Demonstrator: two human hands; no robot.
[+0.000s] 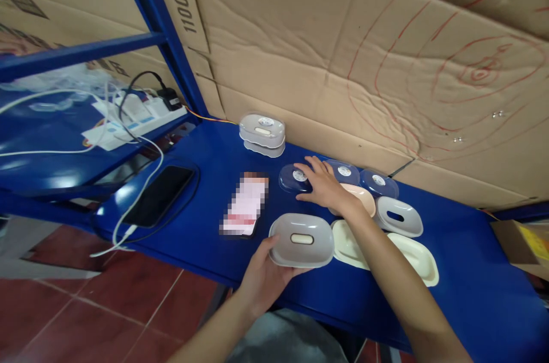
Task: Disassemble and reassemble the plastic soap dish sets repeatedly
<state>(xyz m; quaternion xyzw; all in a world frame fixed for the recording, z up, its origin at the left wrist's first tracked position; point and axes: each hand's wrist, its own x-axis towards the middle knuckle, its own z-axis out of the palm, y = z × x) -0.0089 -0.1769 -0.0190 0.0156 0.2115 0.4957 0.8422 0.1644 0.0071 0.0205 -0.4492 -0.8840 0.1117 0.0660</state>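
"What's at the far left?"

"A white power strip (112,137) trailing cables, then a black phone (159,196) on the blue table (201,226). Next comes a lit phone (249,203), its screen blurred out, with a covered dish (262,133) stacked beyond it, near the cardboard wall (300,54)."

"And the hands?"

"The left hand (272,283) grips a grey dish (302,241) by its left end and underside, open side up, long axis running left to right."

"Where's the clear lid (294,180)?"

"Just beyond that dish, lying on the table, its long axis also roughly left to right. The right hand (323,183) is nearer to it, coming in from the lid's right, fingers spread wide over that end. Whether they touch it, I can't tell."

"Anything in the way?"

"Nothing visible between those fingers and the lid. The held dish sits on the wearer's side of it. The right wrist and forearm cross over a peach dish (363,196) and a cream dish (346,240)."

"Further right?"

"A second lid (347,173) and a third lid (379,182) along the back, a slotted grey dish (410,220), another cream dish (422,254), finally a cardboard box (514,248)."
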